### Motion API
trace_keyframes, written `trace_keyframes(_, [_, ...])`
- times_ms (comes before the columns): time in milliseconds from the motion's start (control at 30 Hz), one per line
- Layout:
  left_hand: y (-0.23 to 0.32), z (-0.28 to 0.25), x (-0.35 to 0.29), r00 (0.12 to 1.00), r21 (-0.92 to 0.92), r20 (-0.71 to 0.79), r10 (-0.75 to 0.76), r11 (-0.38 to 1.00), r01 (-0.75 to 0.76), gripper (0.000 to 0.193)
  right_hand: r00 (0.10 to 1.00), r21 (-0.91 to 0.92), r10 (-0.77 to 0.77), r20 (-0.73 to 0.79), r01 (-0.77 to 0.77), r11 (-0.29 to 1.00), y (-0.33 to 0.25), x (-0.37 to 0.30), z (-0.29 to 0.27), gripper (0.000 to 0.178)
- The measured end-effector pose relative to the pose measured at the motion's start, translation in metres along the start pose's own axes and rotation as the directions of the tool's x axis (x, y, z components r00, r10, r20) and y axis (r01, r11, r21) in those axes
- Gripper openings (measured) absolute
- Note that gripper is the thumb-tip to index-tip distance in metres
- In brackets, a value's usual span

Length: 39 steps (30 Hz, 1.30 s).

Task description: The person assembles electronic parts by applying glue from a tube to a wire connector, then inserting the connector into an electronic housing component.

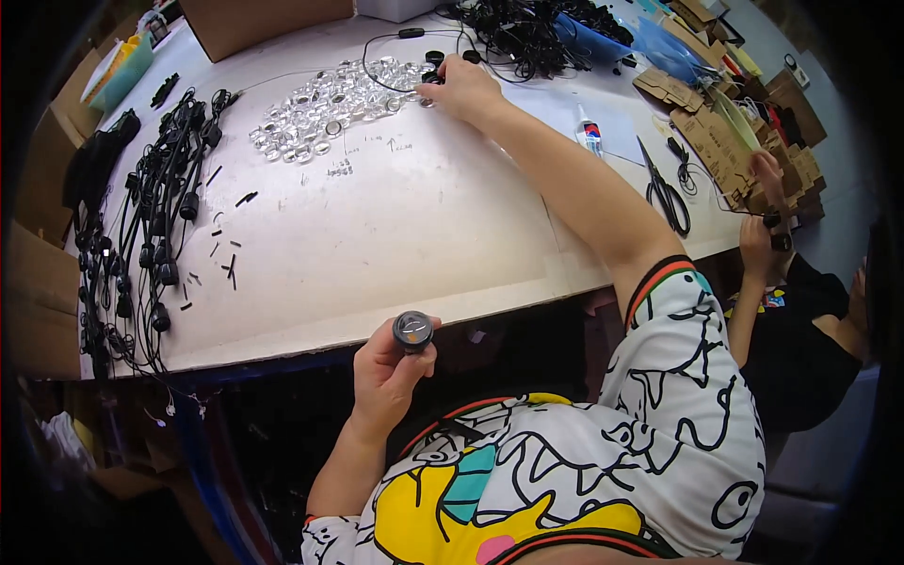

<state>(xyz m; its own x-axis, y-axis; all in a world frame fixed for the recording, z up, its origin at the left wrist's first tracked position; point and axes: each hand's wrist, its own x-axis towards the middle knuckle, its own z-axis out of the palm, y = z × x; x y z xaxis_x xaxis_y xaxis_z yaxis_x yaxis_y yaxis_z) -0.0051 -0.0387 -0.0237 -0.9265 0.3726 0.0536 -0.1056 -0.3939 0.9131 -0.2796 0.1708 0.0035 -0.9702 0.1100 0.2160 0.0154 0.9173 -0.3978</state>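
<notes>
Close to my body, past the table's front edge, my left hand (384, 377) is closed around a short black cylindrical housing (412, 331) with a round glassy face turned up. Across the table my right hand (468, 89) reaches to the far side, with its fingertips closed at a small black round piece (431, 77); the fingers partly hide it. Another black round piece (434, 56) lies just beyond. Beside that hand, to its left, spreads a pile of clear glass lenses (325, 104). A thin black cable (411, 33) loops behind the fingers.
Bundled black cables with sockets (155, 217) cover the table's left, with black tubing scraps (233, 268) nearby. Black cords (537, 33) heap at the back. A glue bottle (589, 132) and scissors (665, 193) lie right. A co-worker's hand (756, 243) holds a black part beside cardboard pieces (711, 141).
</notes>
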Motion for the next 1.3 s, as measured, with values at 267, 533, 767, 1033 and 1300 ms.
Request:
trace_keyframes(267, [-0.006,0.002,0.006,0.998,0.191,-0.068,0.017,0.982,-0.003,0.029,0.896,0.452,-0.432,0.104,0.344,0.823,0.008,-0.055,-0.047,0.026])
trace_keyframes(533, [-0.013,0.013,0.012,0.997,0.11,0.025,-0.074,0.991,0.071,0.023,0.561,0.547,-0.816,0.139,0.643,0.536,-0.019,-0.194,-0.108,0.028])
trace_keyframes(767, [-0.021,0.028,0.004,0.995,0.2,0.086,-0.045,0.979,0.027,0.022,0.502,0.475,-0.837,0.215,0.695,0.539,-0.013,-0.219,-0.12,0.034])
trace_keyframes(1033, [-0.015,0.031,0.001,0.97,0.202,0.198,-0.139,0.974,0.099,0.02,0.415,0.452,-0.887,0.2,0.764,0.46,-0.011,-0.222,-0.124,0.028])
trace_keyframes(1300, [-0.014,0.042,-0.002,0.962,0.173,0.222,-0.158,0.978,0.121,0.014,0.527,0.341,-0.63,0.57,0.546,0.765,-0.019,-0.235,-0.14,0.038])
